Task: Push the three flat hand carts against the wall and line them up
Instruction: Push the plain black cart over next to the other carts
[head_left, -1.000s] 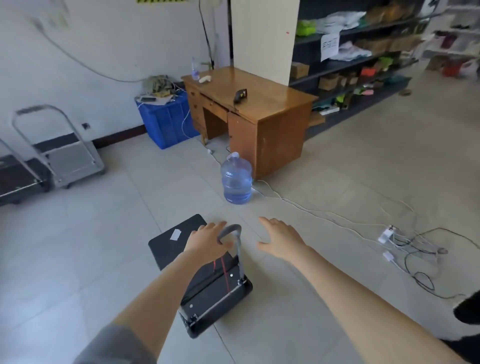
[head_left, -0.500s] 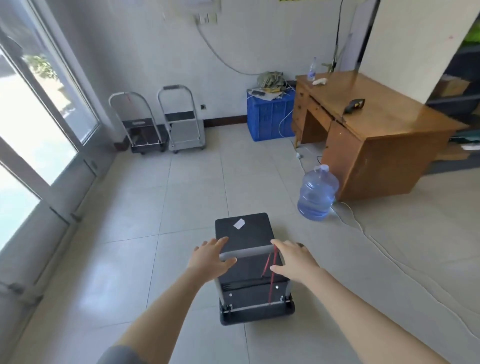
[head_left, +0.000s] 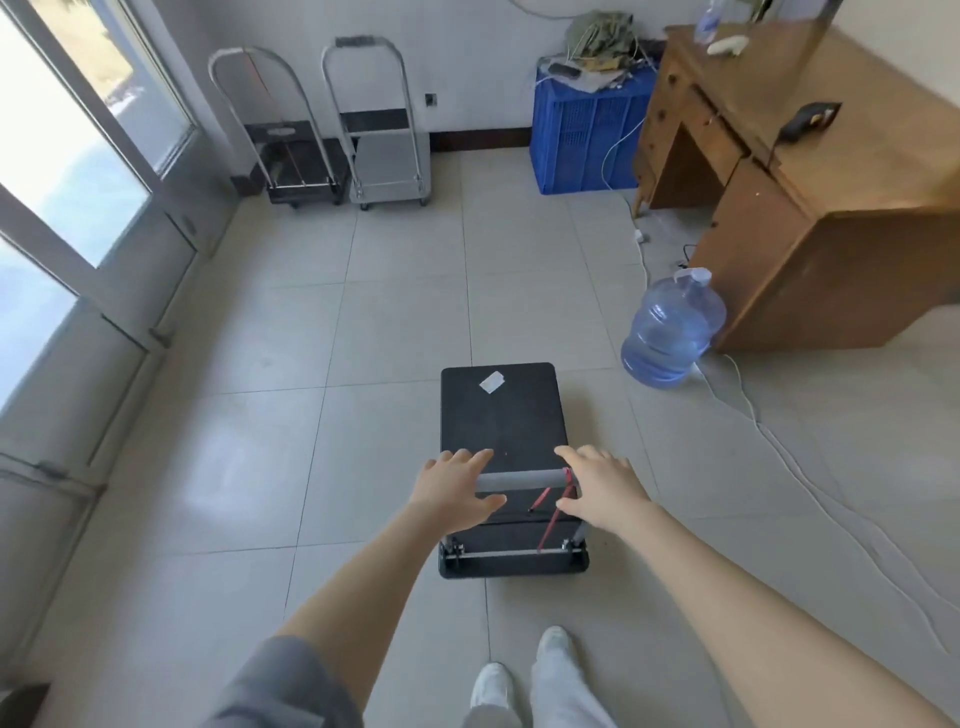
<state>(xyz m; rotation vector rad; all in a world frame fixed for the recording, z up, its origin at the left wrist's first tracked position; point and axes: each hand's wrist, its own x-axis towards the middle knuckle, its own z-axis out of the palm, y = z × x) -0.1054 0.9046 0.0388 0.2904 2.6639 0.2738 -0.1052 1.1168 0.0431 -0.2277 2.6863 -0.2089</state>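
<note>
A black flat cart (head_left: 501, 415) stands on the tiled floor right in front of me, its deck pointing toward the far wall (head_left: 467, 78). My left hand (head_left: 454, 488) and my right hand (head_left: 602, 488) sit at the two ends of its grey handle bar (head_left: 519, 479), fingers over the top and thumbs under. A red cord hangs from the bar's right end. Two more carts stand side by side against the far wall with handles upright: a black one (head_left: 306, 166) on the left and a grey one (head_left: 389, 161) on the right.
A blue crate (head_left: 582, 135) piled with clutter stands at the wall right of the grey cart. A wooden desk (head_left: 831, 208) and a large water bottle (head_left: 670, 332) lie to the right, with white cables (head_left: 769, 431) trailing over the floor. Glass doors (head_left: 78, 208) line the left side.
My right hand has come onto the handle beside the left. The cart has swung round to point at the wall, and my view has turned to face the two parked carts.
</note>
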